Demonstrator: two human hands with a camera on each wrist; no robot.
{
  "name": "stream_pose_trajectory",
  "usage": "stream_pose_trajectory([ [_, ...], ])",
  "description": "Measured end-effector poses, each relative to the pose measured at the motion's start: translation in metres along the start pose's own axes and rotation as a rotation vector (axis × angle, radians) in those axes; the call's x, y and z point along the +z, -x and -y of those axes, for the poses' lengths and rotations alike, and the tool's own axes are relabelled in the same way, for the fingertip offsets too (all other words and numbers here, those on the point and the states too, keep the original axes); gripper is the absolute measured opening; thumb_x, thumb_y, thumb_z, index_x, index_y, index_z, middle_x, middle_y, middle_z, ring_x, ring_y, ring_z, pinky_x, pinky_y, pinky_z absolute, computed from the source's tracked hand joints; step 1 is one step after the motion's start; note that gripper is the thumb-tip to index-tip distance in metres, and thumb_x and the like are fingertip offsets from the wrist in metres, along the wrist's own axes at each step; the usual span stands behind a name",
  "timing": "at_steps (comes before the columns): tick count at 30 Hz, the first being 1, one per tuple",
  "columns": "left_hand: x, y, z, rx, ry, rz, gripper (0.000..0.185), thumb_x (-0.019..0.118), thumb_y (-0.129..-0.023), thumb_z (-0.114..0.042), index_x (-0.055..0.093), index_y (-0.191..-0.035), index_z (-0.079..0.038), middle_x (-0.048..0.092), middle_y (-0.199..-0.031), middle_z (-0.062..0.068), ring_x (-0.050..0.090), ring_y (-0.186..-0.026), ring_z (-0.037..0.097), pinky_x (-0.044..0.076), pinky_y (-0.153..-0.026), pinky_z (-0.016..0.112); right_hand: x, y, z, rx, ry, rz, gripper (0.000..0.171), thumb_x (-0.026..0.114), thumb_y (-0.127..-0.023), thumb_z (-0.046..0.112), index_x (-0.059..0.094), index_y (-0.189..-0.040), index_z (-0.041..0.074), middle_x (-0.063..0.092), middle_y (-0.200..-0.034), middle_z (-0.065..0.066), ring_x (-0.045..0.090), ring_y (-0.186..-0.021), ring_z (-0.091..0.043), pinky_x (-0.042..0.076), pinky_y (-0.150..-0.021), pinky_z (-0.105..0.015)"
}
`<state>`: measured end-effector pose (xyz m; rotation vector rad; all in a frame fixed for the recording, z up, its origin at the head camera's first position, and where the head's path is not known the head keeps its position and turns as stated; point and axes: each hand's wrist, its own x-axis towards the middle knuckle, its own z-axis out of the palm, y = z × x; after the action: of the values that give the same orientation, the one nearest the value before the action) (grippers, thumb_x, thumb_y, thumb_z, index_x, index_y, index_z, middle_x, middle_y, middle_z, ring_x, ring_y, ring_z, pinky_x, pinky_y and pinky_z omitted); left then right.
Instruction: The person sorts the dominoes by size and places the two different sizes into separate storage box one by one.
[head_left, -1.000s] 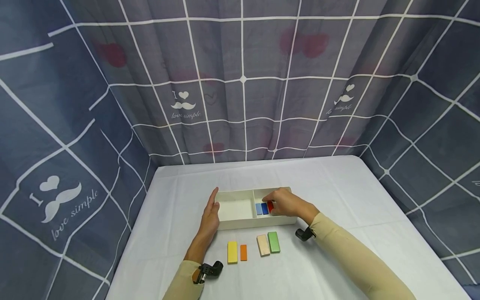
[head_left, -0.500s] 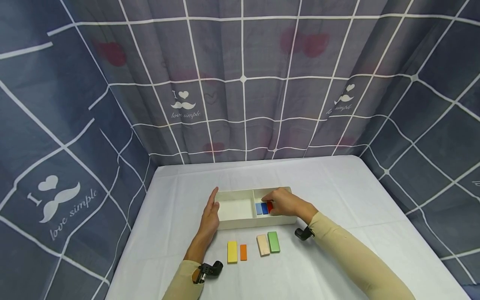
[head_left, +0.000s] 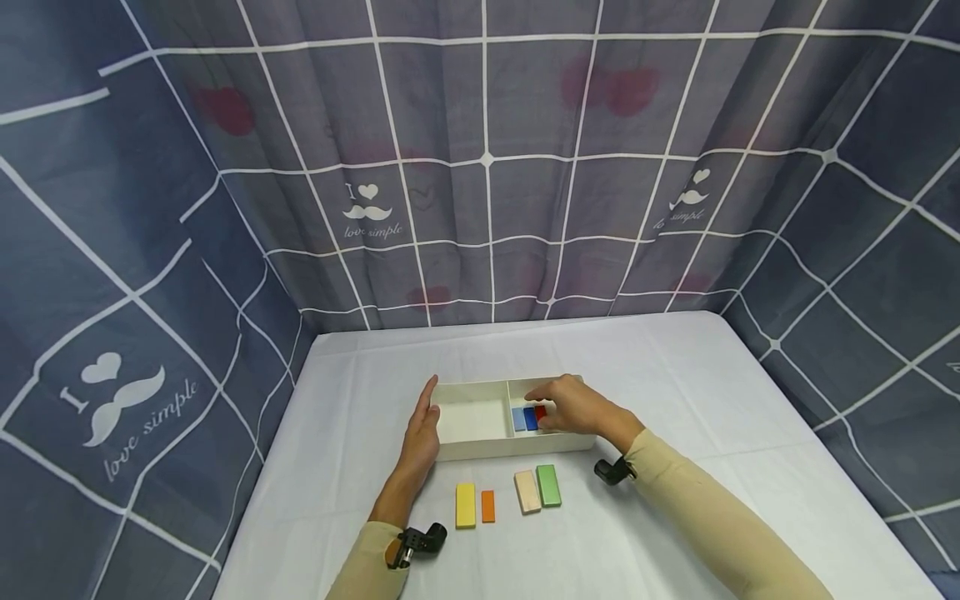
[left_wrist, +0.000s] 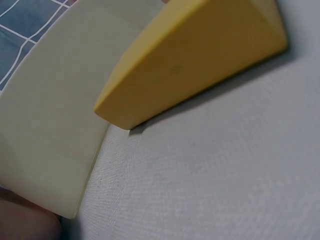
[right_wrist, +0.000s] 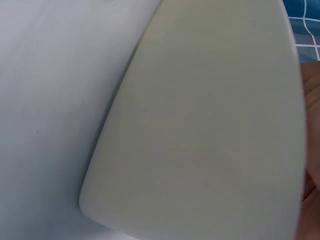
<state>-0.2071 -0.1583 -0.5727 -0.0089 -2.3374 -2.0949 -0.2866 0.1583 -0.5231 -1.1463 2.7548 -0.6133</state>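
Note:
My left hand (head_left: pixel 422 433) lies along the left end of a white divided box (head_left: pixel 468 450), its fingers straight against the wall. Inside the box's right compartment, my right hand (head_left: pixel 581 408) reaches over the far side, with the thumb and fingers about a red block (head_left: pixel 541 413); part of that block is hidden by the hand. Left of it, side by side, sit a dark blue block (head_left: pixel 531 418) and a light blue block (head_left: pixel 519 419). The left compartment holds nothing. The left wrist view shows the box wall (left_wrist: pixel 60 110) close by.
In front of the box on the white cloth (head_left: pixel 600 550) lie a yellow block (head_left: pixel 465 505), a smaller orange block (head_left: pixel 488 506), a beige block (head_left: pixel 527 492) and a green block (head_left: pixel 548 486). Grid-patterned curtains (head_left: pixel 450 200) surround the table on three sides.
My right wrist has shifted slightly to the right, while its fingers stay at the red block. The left hand, the box and the loose blocks keep their places.

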Motion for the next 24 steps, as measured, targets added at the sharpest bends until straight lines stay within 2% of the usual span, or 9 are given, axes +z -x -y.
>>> stream_pose_trajectory([
  [8, -0.001, 0.001, 0.000, -0.005, 0.005, 0.004, 0.057, 0.026, -0.121, -0.022, 0.022, -0.176, -0.037, 0.014, -0.185, 0.005, 0.006, -0.172, 0.034, 0.004, -0.137, 0.066, -0.010, 0.008, 0.008, -0.044, -0.027, -0.048, 0.049, 0.093, -0.089, 0.016, 0.077, -0.134, 0.000, 0.081, -0.128, -0.010, 0.077, -0.120, -0.027, 0.063, -0.104, -0.047],
  [14, -0.001, 0.001, 0.001, -0.007, -0.002, -0.003, 0.056, 0.028, -0.121, -0.022, 0.023, -0.176, -0.037, 0.015, -0.185, 0.004, 0.006, -0.172, 0.034, 0.004, -0.137, 0.066, -0.017, 0.017, 0.017, -0.056, 0.000, -0.092, 0.049, 0.092, -0.090, 0.019, 0.077, -0.133, 0.001, 0.081, -0.129, -0.008, 0.077, -0.121, -0.027, 0.062, -0.105, -0.047],
  [24, -0.001, 0.001, 0.000, -0.013, -0.014, -0.010, 0.056, 0.029, -0.121, -0.023, 0.024, -0.175, -0.037, 0.016, -0.185, 0.004, 0.007, -0.172, 0.034, 0.005, -0.137, 0.066, -0.023, 0.026, 0.032, -0.034, -0.015, -0.107, 0.050, 0.092, -0.091, 0.021, 0.077, -0.135, 0.003, 0.079, -0.133, -0.007, 0.075, -0.126, -0.027, 0.061, -0.108, -0.045],
])
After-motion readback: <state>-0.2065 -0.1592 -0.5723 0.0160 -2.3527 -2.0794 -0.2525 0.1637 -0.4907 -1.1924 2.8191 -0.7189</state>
